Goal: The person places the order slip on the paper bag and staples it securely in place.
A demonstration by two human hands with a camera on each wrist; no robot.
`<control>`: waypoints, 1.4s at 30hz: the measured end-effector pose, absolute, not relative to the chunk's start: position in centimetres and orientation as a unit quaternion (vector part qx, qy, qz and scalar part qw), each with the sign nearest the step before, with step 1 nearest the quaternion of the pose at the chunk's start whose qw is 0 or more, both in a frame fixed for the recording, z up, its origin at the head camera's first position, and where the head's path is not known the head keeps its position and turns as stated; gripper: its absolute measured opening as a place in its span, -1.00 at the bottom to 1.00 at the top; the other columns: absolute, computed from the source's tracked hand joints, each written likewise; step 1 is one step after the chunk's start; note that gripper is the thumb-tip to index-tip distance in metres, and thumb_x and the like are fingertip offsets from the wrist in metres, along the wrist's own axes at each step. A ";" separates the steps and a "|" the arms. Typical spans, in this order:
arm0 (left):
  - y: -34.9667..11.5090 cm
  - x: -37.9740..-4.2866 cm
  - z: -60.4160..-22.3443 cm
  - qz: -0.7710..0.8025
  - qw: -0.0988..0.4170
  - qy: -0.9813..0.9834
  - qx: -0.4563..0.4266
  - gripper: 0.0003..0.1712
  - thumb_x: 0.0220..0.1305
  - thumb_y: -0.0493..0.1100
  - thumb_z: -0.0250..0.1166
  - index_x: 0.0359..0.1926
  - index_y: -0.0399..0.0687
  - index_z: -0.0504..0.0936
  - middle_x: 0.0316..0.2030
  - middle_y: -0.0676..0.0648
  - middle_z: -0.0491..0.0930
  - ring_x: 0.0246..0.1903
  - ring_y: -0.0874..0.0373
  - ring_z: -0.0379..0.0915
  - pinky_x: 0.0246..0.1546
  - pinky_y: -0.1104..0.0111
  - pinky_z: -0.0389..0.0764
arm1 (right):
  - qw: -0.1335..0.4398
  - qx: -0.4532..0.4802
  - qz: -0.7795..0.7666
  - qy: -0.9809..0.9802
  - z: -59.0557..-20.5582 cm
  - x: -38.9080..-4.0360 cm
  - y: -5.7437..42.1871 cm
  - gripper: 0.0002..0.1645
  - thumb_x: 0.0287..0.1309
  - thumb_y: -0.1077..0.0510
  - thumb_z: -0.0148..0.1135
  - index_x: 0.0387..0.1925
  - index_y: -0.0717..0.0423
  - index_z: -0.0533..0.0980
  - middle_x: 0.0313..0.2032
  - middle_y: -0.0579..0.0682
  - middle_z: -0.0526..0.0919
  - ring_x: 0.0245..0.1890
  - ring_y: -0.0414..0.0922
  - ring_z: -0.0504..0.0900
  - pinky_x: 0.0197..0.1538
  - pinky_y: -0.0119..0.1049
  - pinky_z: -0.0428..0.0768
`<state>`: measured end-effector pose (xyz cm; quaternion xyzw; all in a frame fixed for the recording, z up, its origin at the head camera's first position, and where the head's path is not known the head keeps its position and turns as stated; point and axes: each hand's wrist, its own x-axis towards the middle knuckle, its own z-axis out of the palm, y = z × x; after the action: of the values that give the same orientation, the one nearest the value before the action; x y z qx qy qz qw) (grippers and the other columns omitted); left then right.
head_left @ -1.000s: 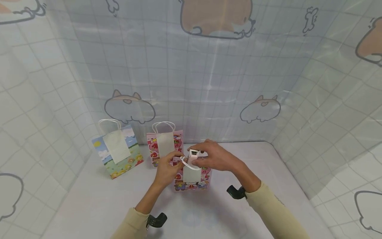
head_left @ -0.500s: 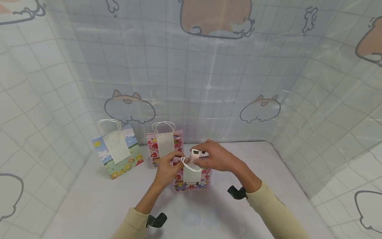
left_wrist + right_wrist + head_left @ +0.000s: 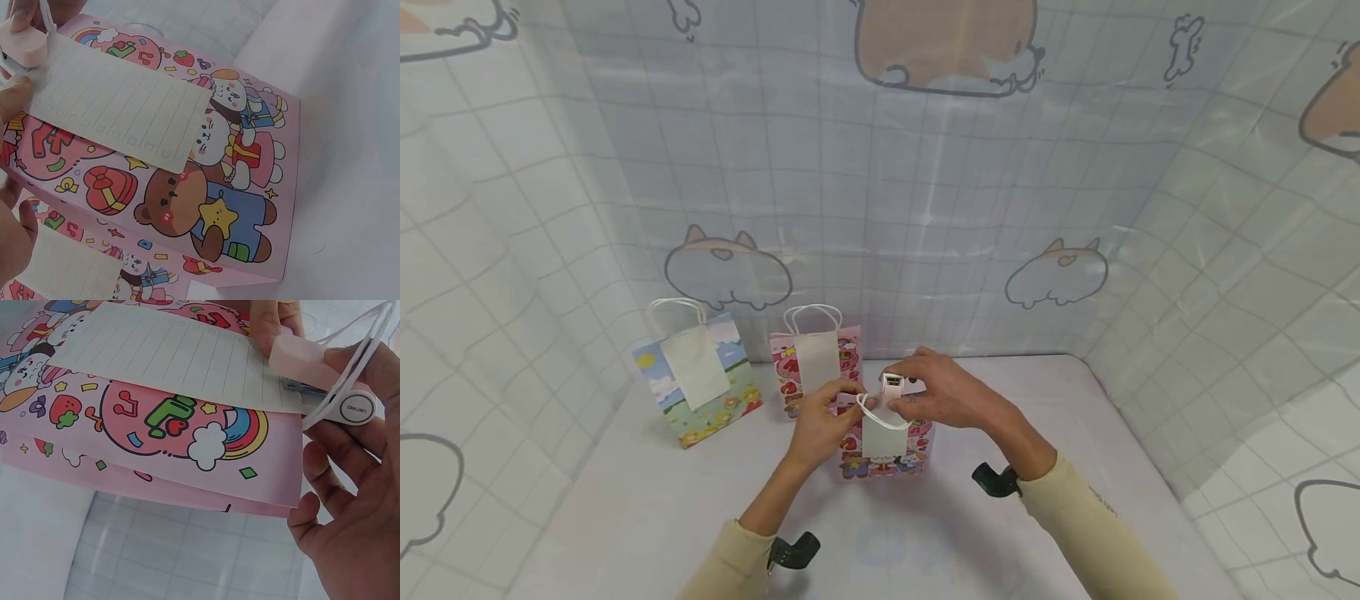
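My right hand (image 3: 947, 392) grips a pale pink stapler (image 3: 303, 359), its thumb on top and fingers beneath. The stapler straddles the top edge of a pink cartoon paper gift bag (image 3: 172, 194) and the lined notepaper sheet (image 3: 119, 94) lying on its front. A white bag handle (image 3: 359, 369) loops around the stapler. My left hand (image 3: 820, 425) pinches the bag's top edge and the sheet beside the stapler; its fingertips are partly hidden behind the bag. The bag stands on the table, leaning slightly.
Behind, a second pink gift bag (image 3: 852, 354) with a sheet on its front stands near the wall. Further left is a blue-and-green landscape gift bag (image 3: 741, 379), also bearing a sheet. A printed curtain (image 3: 962, 208) surrounds the white table (image 3: 1037, 533).
The stapler and right hand have shifted slightly right along the bag's top edge, mostly in the first half second. The left hand keeps its pinch in place.
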<state>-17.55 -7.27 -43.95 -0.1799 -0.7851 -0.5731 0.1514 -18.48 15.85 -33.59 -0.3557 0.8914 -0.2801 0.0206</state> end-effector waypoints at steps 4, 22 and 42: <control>-7.3 -17.6 -43.7 -0.568 0.149 -0.788 -0.185 -0.82 0.19 -0.11 0.50 -0.19 0.07 0.71 -0.18 0.05 0.71 -0.03 0.06 0.59 0.13 -0.09 0.48 | 0.018 -0.356 -0.282 0.891 -33.5 -18.5 15.9 -0.65 0.23 -0.07 0.35 0.05 -0.20 0.66 -0.04 -0.32 0.70 -0.16 -0.24 0.47 -0.18 -0.28 0.57; -8.1 -18.8 -41.7 -0.428 0.150 -0.846 -0.279 -0.55 -0.14 0.14 0.66 -0.15 0.34 0.74 -0.13 0.27 0.69 -0.07 0.24 0.44 0.00 0.07 0.17 | 0.005 -0.375 -0.267 0.888 -33.7 -19.0 16.0 -0.70 0.17 -0.06 0.36 -0.04 -0.24 0.68 -0.17 -0.46 0.65 -0.16 -0.26 0.47 -0.21 -0.29 0.57; -7.4 -19.1 -41.3 -0.393 0.190 -0.844 -0.311 -0.46 -0.14 0.08 0.67 -0.06 0.10 0.80 -0.19 0.16 0.75 -0.12 0.22 0.45 0.00 0.04 0.19 | 0.018 -0.362 -0.269 0.892 -33.5 -19.1 15.6 -0.68 0.13 -0.13 0.43 -0.07 -0.22 0.68 -0.15 -0.42 0.67 -0.15 -0.22 0.46 -0.20 -0.25 0.56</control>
<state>-19.06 -7.40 -41.31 -0.3111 -0.8443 -0.3927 0.1901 -19.12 15.65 -33.51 -0.3625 0.8922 -0.2687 0.0178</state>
